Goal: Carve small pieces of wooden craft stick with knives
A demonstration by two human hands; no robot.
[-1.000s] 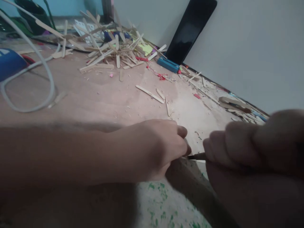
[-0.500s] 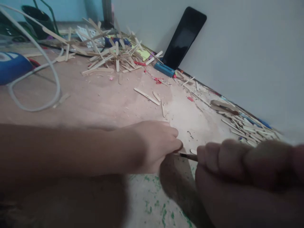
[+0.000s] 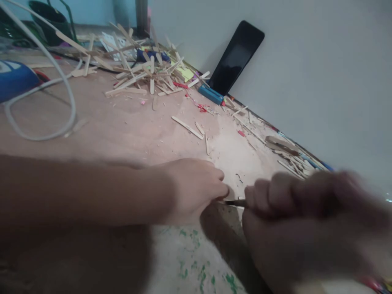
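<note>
My left hand (image 3: 199, 188) reaches in from the left, low over the tabletop, its fingers curled and pressed down near the front edge. Whatever lies under its fingertips is mostly hidden. My right hand (image 3: 281, 208) is closed in a fist around a thin tool (image 3: 236, 202) with a narrow dark tip; its handle is hidden inside the fist. That tip points left and ends right by my left fingertips; I cannot tell whether it touches anything. Beyond my left hand, a flat wooden craft stick (image 3: 187, 127) and smaller slivers lie on the table (image 3: 137, 134).
A heap of craft sticks (image 3: 150, 71) lies at the back. A dark phone (image 3: 237, 59) leans against the wall behind a blue block (image 3: 211, 94). More sticks (image 3: 294, 165) lie along the wall at right. A white cable (image 3: 72, 110) loops beside a blue object (image 3: 18, 80) at left.
My right hand and the tool have shifted left along with a slight turn of the view. My left hand stays pressed in much the same spot on the table.
</note>
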